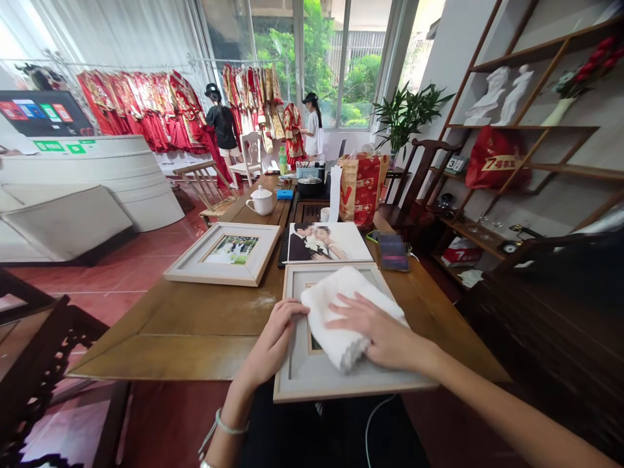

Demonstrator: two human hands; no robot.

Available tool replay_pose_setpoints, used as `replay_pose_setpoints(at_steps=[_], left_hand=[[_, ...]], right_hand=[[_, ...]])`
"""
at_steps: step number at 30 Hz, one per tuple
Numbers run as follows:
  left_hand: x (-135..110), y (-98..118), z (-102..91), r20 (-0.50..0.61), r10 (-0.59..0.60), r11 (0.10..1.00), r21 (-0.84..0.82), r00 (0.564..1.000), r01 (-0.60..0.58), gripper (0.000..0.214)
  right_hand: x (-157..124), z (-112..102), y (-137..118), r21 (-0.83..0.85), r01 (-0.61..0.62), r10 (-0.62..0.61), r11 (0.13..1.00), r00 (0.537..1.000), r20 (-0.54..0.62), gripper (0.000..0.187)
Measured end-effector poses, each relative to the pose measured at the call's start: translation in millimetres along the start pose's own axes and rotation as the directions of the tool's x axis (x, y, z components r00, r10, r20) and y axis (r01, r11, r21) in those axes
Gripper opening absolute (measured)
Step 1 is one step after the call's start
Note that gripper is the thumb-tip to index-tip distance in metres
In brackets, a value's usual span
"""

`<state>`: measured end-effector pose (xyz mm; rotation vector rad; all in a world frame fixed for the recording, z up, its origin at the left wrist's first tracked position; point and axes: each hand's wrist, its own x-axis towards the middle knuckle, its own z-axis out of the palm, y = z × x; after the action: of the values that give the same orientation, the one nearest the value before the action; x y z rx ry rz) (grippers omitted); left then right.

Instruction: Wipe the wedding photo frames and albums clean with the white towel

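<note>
From my seat, I'd steady the frame (322, 377) at one o'clock, my left hand's (274, 335) fingers side by side, unclenched, at its nine, and rub the cloth (336, 343) softly under my right hand's (374, 326) spread fingers.

the cloth (318, 307) lies on one frame (298, 366), a photo print (357, 244) behind.

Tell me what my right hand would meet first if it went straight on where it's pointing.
Probably your left hand, at the edge of the white cloth, though depth is unclear.
</note>
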<state>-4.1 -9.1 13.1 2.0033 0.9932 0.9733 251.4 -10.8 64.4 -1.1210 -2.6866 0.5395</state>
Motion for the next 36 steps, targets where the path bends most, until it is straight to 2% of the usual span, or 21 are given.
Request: replay_pose_setpoints(at_steps=[2,4,6,8,11,12,14,17,19,21,24,26,27,29,32,34,36], left_hand=[[0,1,0.0,-0.007,-0.023,1.0,-0.006,1.0,0.023,0.034],[-1,0,0.0,-0.006,-0.033,0.999,-0.008,0.999,0.033,0.036],[-1,-2,0.1,0.0,-0.026,1.0,-0.008,1.0,0.026,0.038],[-1,-3,0.3,0.001,-0.015,1.0,-0.009,1.0,0.015,0.038],[-1,-5,0.5,0.0,-0.009,1.0,-0.01,1.0,0.009,0.038],[-1,-5,0.5,0.0,-0.009,1.0,-0.01,1.0,0.009,0.038],[-1,-4,0.6,0.0,-0.013,1.0,-0.009,1.0,0.013,0.039],[-1,-4,0.8,-0.003,-0.018,1.0,-0.008,1.0,0.018,0.04],[-1,-5,0.9,-0.008,-0.01,1.0,-0.007,1.0,0.01,0.041],[0,-6,1.1,-0.007,0.004,1.0,-0.003,1.0,-0.004,0.042],[1,-9,1.3,-0.005,0.011,1.0,0.005,1.0,-0.011,0.043],[1,-10,1.4,-0.006,0.007,1.0,0.014,1.0,-0.007,0.043],[0,-10,1.4,-0.006,0.003,1.0,0.02,1.0,-0.002,0.043],[0,-10,1.3,-0.003,-0.009,0.999,0.032,1.0,0.009,0.043],[-1,-9,1.1,0.003,-0.029,0.999,0.041,1.0,0.028,0.043],[0,-8,0.9,0.003,-0.033,0.999,0.043,0.999,0.032,0.042],[0,-7,0.6,0.002,-0.029,0.999,0.044,1.0,0.029,0.042]], right_hand=[[-26,-8,-22,0.073,0.019,-0.026,0.997,0.995,0.096,0.08],[-57,-19,-36,0.126,-0.019,-0.007,0.992,0.979,0.203,0.081],[-84,-29,-42,0.119,-0.098,0.069,0.988,0.971,0.227,0.077],[-99,-34,-36,0.049,-0.182,0.17,0.982,0.967,0.187,0.07],[-90,-32,-6,-0.115,-0.316,0.321,0.942,0.947,0.029,0.066],[-79,-30,7,-0.162,-0.363,0.361,0.918,0.932,-0.041,0.068],[-51,-25,35,-0.21,-0.395,0.365,0.894,0.916,-0.167,0.067],[-10,-18,63,-0.217,-0.336,0.279,0.917,0.926,-0.252,0.074],[8,-12,65,-0.212,-0.239,0.191,0.947,0.955,-0.225,0.078],[14,-6,53,-0.183,-0.13,0.104,0.975,0.984,-0.142,0.082],[1,-5,14,-0.052,0.018,-0.017,0.998,0.999,0.03,0.084],[-21,-12,-15,0.07,0.084,-0.094,0.994,0.984,0.151,0.081],[-34,-17,-28,0.112,0.089,-0.111,0.99,0.971,0.21,0.082],[-60,-30,-45,0.136,0.024,-0.063,0.99,0.955,0.291,0.083],[-86,-43,-42,0.055,-0.096,0.074,0.994,0.948,0.311,0.077],[-85,-45,-22,-0.055,-0.178,0.186,0.982,0.957,0.221,0.074],[-70,-42,5,-0.168,-0.265,0.281,0.949,0.956,0.082,0.075]])
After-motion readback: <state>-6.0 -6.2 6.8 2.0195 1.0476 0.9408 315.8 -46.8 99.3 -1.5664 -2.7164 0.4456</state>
